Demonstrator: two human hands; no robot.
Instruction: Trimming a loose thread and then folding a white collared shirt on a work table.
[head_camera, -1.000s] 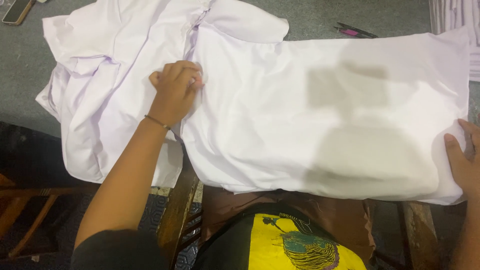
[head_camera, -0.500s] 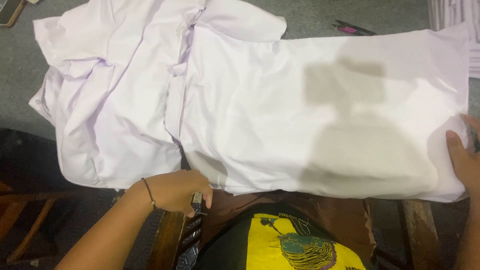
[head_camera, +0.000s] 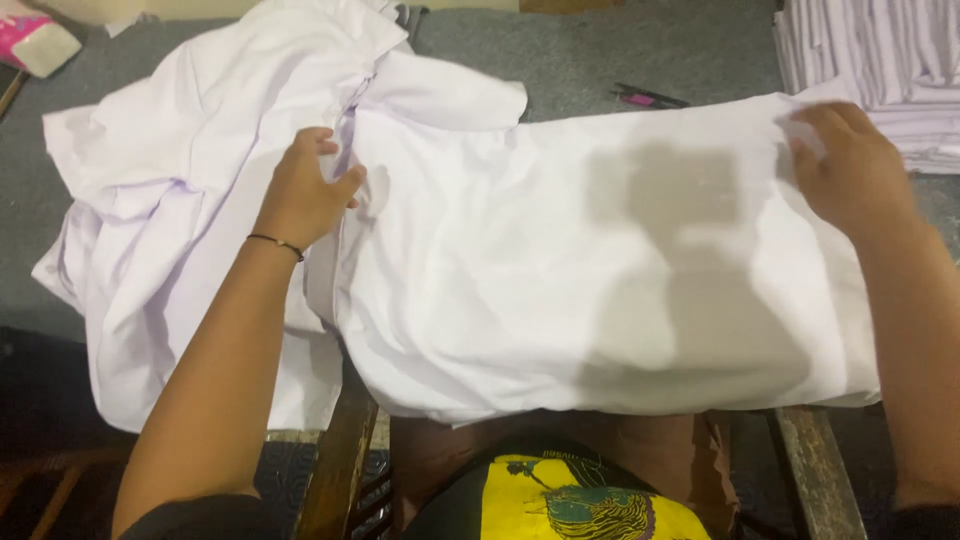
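Observation:
A white garment (head_camera: 560, 270) lies spread flat over a grey table (head_camera: 600, 45), its right part smoothed out and its left part rumpled in folds (head_camera: 170, 200). My left hand (head_camera: 305, 190) rests on the cloth at the seam between the rumpled and flat parts, fingers spread. My right hand (head_camera: 850, 165) presses on the garment's upper right corner, fingers curled over the fabric edge. A shadow falls across the middle of the flat part.
A stack of folded white cloth (head_camera: 880, 70) sits at the far right. A pink and black pen (head_camera: 645, 98) lies on the table behind the garment. A pink and white object (head_camera: 35, 40) is at the far left corner. A wooden frame (head_camera: 335, 470) runs below the table edge.
My left hand rose from the table's near edge back onto the cloth. My right hand slid from the lower right edge up to the upper right corner.

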